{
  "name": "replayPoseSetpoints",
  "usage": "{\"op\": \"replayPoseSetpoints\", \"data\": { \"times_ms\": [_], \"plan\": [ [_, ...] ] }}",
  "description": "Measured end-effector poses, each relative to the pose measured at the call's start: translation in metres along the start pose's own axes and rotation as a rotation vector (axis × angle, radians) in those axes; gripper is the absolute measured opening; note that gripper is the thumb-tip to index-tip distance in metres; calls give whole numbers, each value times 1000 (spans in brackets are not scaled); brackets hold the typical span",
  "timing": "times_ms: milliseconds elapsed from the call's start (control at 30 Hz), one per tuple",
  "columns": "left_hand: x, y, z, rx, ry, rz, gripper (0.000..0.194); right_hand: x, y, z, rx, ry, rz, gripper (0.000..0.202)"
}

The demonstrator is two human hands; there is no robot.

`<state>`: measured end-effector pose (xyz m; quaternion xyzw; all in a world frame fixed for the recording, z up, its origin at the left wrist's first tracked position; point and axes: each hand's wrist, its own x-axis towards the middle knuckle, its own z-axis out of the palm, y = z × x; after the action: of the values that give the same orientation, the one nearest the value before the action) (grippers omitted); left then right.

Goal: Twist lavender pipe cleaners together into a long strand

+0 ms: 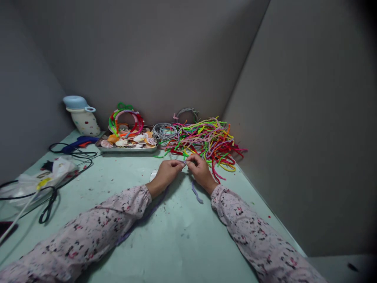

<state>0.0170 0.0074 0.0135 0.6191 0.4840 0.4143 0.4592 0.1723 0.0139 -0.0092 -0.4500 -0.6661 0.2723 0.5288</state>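
Both hands meet fingertip to fingertip above the middle of the table (182, 251): with thumb and fingers closed, my left hand (167, 173) and right hand (202, 172) pinch a thin purple pipe cleaner (197, 193), whose loose end hangs below my right hand. More purple strand (156, 207) runs along my left forearm; I cannot tell whether it is the same piece.

Beyond my left hand, a shallow metal tray (129, 150) holds a heap of seashells (121, 143), with colourful pipe-cleaner-wrapped rings (111, 122) standing on them. Left of it stands a bottle (85, 122) with a light blue lid (75, 102). Near that, a blue glue gun (70, 147) lies beside black cable (50, 206) and a clear plastic bag (63, 167).

Just past my right hand, tangled pipe cleaners (210, 137) crowd the far right edge, touching a grey wire coil (163, 131).
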Motion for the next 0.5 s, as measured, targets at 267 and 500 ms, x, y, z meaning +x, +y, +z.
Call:
{"op": "replayPoseSetpoints", "data": {
  "times_ms": [267,500],
  "plan": [
    [-2,4,0,-309,-51,-177,29,-1,0,0,17,-30,30,10],
    [3,1,-2,-420,-80,-254,35,-2,-2,0,7,-62,10,9]
  ]
}}
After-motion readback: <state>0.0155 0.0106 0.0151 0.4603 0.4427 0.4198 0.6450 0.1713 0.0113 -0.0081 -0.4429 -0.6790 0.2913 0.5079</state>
